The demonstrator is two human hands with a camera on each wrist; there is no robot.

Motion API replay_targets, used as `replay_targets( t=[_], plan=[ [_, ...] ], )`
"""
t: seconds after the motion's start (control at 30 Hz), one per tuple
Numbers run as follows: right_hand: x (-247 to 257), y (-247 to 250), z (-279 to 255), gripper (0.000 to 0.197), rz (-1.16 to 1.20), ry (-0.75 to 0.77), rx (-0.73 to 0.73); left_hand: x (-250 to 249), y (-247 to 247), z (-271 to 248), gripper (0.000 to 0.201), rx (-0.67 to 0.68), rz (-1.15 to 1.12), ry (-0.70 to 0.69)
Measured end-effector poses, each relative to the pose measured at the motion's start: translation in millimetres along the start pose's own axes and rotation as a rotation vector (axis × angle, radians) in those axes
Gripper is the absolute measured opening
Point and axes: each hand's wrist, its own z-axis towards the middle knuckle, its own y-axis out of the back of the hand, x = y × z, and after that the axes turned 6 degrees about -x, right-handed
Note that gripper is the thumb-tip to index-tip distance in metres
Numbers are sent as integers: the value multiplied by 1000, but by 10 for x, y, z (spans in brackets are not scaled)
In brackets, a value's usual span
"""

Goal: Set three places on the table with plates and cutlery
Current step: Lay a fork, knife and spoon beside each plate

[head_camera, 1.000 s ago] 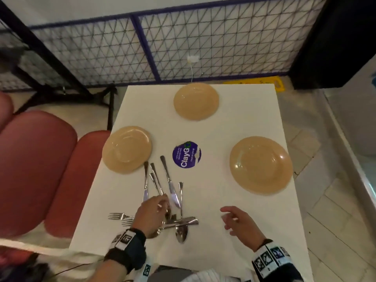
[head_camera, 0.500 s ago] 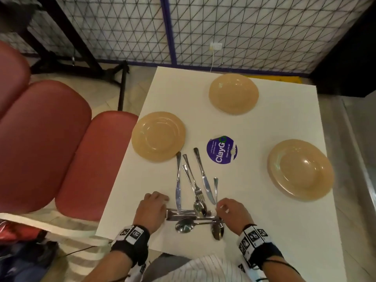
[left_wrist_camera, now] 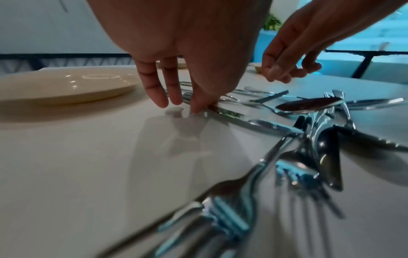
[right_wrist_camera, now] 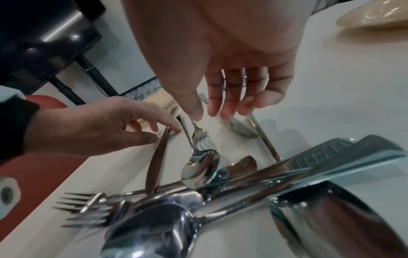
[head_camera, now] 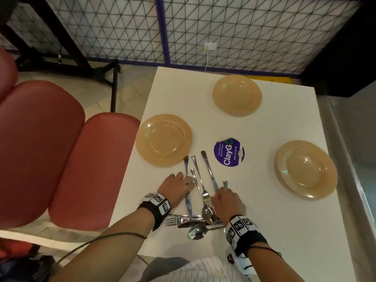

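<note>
Three tan plates sit on the white table point(head_camera: 274, 123): a left plate point(head_camera: 163, 139), a far plate point(head_camera: 237, 95) and a right plate point(head_camera: 305, 169). A heap of knives, forks and spoons point(head_camera: 200, 218) lies near the front edge. My left hand point(head_camera: 186, 183) pinches the leftmost knife point(head_camera: 188, 202) between thumb and fingertips; the right wrist view shows that knife point(right_wrist_camera: 156, 164) in the pinch. My right hand point(head_camera: 220, 195) hovers over a second knife point(head_camera: 209, 169) and a spoon handle. Its fingers point(right_wrist_camera: 223, 108) hang loosely curved above the blade and hold nothing.
A round purple sticker point(head_camera: 228, 152) lies flat at the table's middle. Red padded seats point(head_camera: 61, 159) stand along the left edge. A wire mesh fence point(head_camera: 203, 27) runs behind the table, and a tiled floor lies to the right.
My left hand moved from the heap's left end up to the leftmost knife and pinched it. My right hand slid forward over the second knife. The head view shifted left.
</note>
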Motion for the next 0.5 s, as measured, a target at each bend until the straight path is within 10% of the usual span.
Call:
replay_targets(
  t=[0.27,0.5],
  plan=[
    [225,84,271,25,-49,21,-100,211,-30,48,19,9,150,-323],
    [262,134,131,44,-251,-121,177,194,-161,-86,20,-51,106,-428]
  ],
)
